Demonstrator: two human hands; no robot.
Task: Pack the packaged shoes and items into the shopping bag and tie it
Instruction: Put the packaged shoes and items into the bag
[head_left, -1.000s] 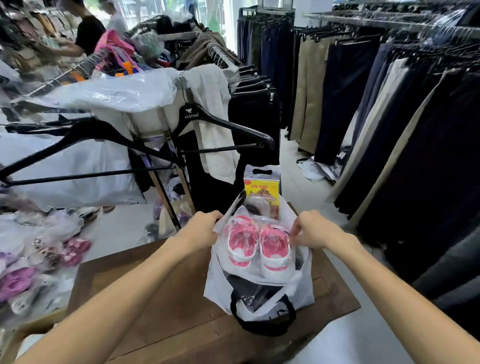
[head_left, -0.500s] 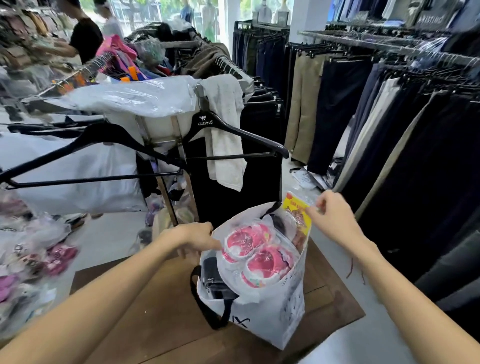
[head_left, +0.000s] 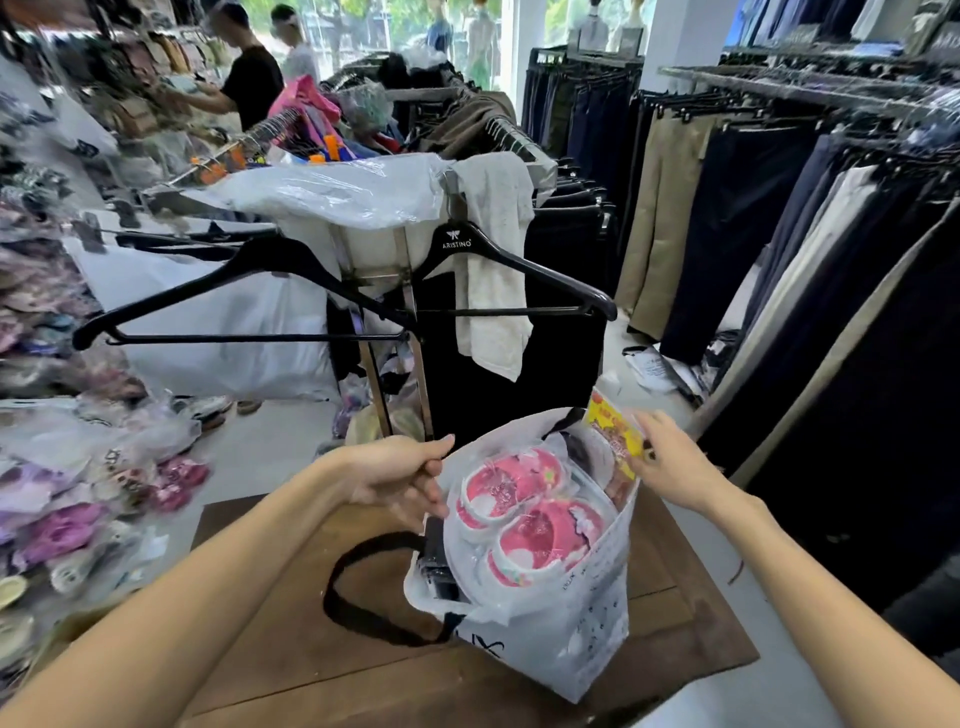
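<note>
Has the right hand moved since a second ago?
Yes. The right hand has left the pink shoes and gone to the yellow package at the shopping bag's far rim.

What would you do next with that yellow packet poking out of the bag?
Probably push the yellow packet further down with the right hand. It still pokes above the shopping bag rim beside the wrapped pink shoes, while the left hand holds the rim open.

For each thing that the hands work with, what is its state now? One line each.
Shopping bag: standing on the wooden table, mouth open, not tied.
Pink shoes: in clear wrap, sticking out on top.
Yellow packet: upright at far edge.
Left hand: gripping rim.
Right hand: touching packet.
</note>
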